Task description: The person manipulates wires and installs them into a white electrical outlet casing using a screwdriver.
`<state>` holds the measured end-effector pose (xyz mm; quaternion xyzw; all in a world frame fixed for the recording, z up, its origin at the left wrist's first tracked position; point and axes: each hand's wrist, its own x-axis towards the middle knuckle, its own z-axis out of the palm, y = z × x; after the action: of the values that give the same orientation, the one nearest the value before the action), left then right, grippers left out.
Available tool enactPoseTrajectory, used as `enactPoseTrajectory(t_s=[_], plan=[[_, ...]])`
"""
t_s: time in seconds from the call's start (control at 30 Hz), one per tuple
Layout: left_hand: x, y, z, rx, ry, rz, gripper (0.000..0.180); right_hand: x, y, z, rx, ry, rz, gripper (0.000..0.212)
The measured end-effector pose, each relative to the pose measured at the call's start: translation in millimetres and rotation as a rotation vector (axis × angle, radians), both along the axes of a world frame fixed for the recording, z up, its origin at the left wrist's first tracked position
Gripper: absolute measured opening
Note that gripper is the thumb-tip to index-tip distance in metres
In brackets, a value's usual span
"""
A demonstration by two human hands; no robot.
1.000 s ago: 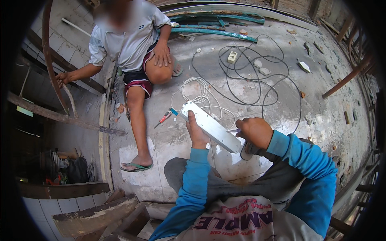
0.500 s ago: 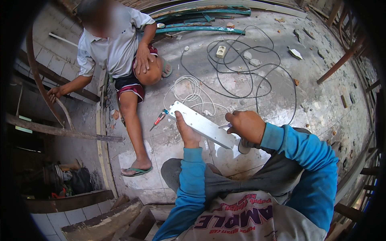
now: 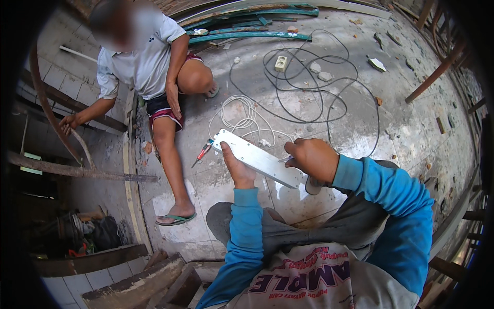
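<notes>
My left hand [image 3: 240, 169] is closed around the long white power strip [image 3: 256, 156], thumb over its screw-dotted back face. The strip slants down from upper left to lower right above my lap. My right hand [image 3: 315, 158] pinches a thin tool that looks like a screwdriver [image 3: 284, 159]; its metal shaft points at the strip's back near the right end, and its handle is hidden in my fingers. Beside the strip's left end is a red-handled tool [image 3: 204, 151] with a dark tip. A coiled white cable [image 3: 242, 113] lies on the floor just beyond the strip.
A co-worker [image 3: 139, 72] sits at the left, one hand gripping a curved rusty bar [image 3: 43, 98]. Tangled black cable [image 3: 321, 92] with a cream socket [image 3: 280, 63] lies ahead. Teal bars [image 3: 252, 36] lie at the back; rubble [image 3: 377, 64] dots the right floor.
The co-worker's free hand has shifted from the knee to the inner thigh. My hands keep their hold on the strip and the tool, with barely any movement.
</notes>
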<state>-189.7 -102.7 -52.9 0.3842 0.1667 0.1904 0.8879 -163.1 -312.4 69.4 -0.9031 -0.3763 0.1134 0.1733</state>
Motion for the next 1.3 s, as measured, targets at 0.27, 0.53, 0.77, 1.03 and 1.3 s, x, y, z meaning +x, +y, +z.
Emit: enactPoseTrajectory(t_s=[0.27, 0.53, 0.77, 1.03, 1.3], plan=[[2, -7, 8, -0.059, -0.003, 0.013, 0.061, 9, -13, -2, -0.119, 0.03, 0.041, 0.022], [0, -6, 3, -0.089, -0.025, -0.031, 0.061, 9, -12, -7, 0.218, -0.171, 0.15, 0.022], [1, -8, 0, -0.06, -0.011, -0.064, 0.062, 7, -13, 1, -0.167, 0.067, 0.084, 0.024], [1, -9, 8, -0.077, -0.031, -0.026, 0.06, 8, -13, -2, 0.132, -0.153, 0.144, 0.019], [3, -9, 7, -0.087, -0.058, -0.034, 0.06, 9, -7, 0, 0.129, 0.005, 0.098, 0.021]])
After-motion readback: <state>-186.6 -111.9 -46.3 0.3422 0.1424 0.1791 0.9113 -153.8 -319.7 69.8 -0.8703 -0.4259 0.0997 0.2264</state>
